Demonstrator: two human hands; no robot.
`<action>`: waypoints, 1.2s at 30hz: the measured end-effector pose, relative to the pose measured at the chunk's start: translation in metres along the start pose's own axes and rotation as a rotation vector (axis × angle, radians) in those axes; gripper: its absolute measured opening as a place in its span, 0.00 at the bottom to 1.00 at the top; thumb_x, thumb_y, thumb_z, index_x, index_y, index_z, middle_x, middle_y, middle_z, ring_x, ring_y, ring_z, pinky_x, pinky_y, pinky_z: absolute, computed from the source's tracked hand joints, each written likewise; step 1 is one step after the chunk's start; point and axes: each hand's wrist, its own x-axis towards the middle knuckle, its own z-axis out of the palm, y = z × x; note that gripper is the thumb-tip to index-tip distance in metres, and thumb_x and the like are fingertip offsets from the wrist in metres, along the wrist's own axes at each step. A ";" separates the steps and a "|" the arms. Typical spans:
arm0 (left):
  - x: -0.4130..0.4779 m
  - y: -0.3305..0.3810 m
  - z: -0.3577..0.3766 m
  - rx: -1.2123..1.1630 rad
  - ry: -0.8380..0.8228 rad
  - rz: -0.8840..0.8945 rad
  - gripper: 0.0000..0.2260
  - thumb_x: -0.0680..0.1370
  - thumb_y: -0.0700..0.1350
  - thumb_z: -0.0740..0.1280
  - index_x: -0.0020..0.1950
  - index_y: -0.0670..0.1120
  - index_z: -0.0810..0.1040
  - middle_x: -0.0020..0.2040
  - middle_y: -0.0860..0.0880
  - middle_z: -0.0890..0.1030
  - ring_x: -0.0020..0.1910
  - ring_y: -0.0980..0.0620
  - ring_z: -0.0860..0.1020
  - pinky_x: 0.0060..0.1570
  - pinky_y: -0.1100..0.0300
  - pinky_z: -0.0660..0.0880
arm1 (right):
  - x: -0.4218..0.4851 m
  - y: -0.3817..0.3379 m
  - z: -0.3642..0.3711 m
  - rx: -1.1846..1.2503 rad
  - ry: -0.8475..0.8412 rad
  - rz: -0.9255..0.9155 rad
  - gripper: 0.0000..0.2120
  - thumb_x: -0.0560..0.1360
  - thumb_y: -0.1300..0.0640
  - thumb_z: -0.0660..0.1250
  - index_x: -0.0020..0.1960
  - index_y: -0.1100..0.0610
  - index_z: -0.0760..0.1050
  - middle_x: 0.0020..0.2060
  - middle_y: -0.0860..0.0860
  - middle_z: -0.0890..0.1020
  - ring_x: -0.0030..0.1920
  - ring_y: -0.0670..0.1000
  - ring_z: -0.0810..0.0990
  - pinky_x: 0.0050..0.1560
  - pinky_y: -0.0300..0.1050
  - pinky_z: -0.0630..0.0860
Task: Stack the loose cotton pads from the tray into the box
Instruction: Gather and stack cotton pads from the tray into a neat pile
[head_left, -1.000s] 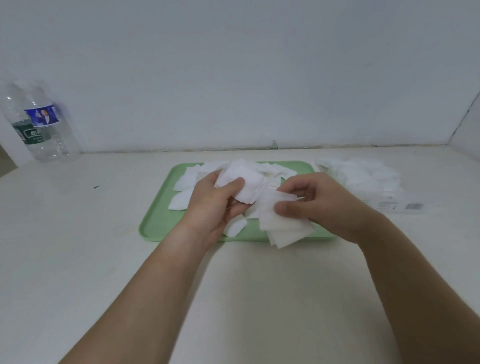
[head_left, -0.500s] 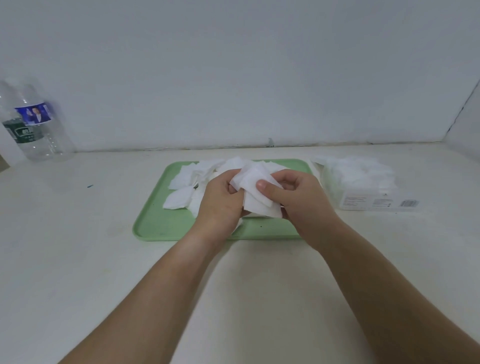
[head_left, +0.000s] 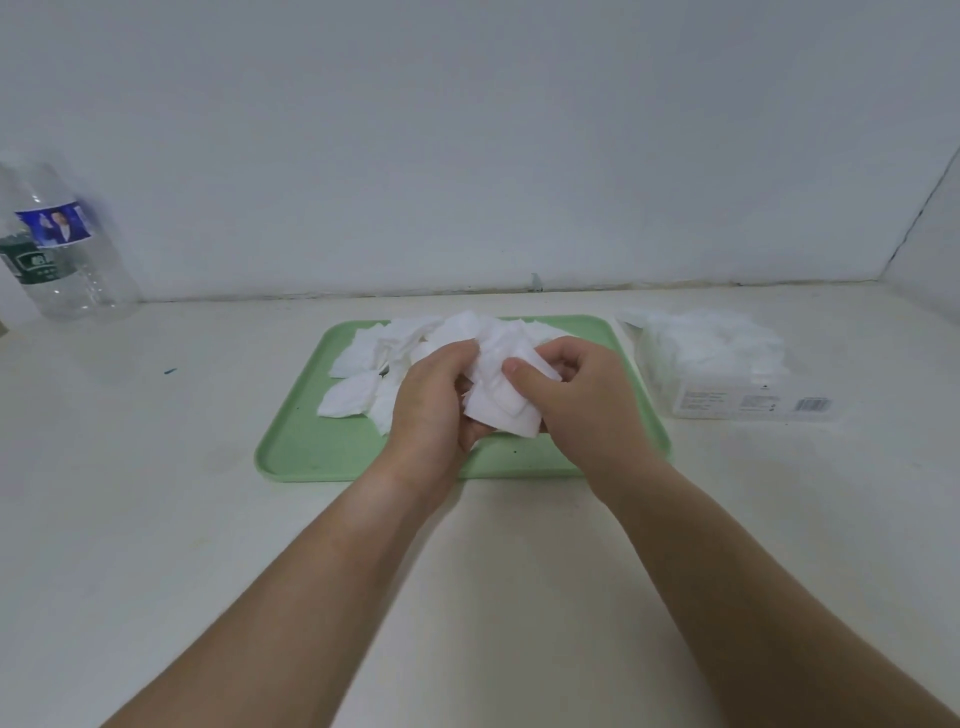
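Note:
A green tray (head_left: 311, 452) lies in the middle of the table with several loose white cotton pads (head_left: 363, 358) spread over its far half. Over the tray's centre, my left hand (head_left: 434, 400) and my right hand (head_left: 582, 405) hold one bundle of cotton pads (head_left: 501, 400) between them, fingers curled round it from both sides and the right thumb pressed on top. To the right of the tray stands a clear plastic box (head_left: 748, 405) with white pads heaped in it.
A clear water bottle (head_left: 57, 249) with a blue and green label stands at the far left by the wall. A small blue speck (head_left: 170, 371) lies on the table left of the tray. The wall runs close behind the tray.
My hands came together over the tray; the pads my right hand held apart are now gathered into one bundle gripped by both hands.

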 end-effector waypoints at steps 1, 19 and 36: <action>0.000 0.000 0.000 -0.022 0.000 -0.020 0.12 0.83 0.44 0.61 0.50 0.41 0.83 0.48 0.41 0.86 0.49 0.43 0.84 0.51 0.47 0.80 | 0.000 0.001 0.000 -0.014 0.008 0.002 0.09 0.70 0.50 0.74 0.40 0.54 0.79 0.37 0.54 0.83 0.41 0.57 0.83 0.44 0.61 0.81; 0.010 0.004 -0.019 -0.013 0.081 -0.007 0.12 0.82 0.42 0.63 0.61 0.37 0.79 0.52 0.38 0.85 0.48 0.42 0.84 0.52 0.44 0.81 | -0.003 -0.009 -0.010 0.307 -0.321 0.137 0.09 0.71 0.71 0.74 0.49 0.62 0.79 0.37 0.57 0.82 0.41 0.56 0.84 0.43 0.47 0.83; 0.006 -0.003 -0.008 0.292 0.148 0.242 0.08 0.80 0.37 0.68 0.57 0.45 0.79 0.48 0.43 0.84 0.46 0.45 0.84 0.43 0.52 0.84 | 0.000 -0.016 -0.022 0.379 -0.335 0.176 0.06 0.74 0.59 0.73 0.50 0.57 0.81 0.40 0.54 0.85 0.37 0.50 0.80 0.41 0.41 0.78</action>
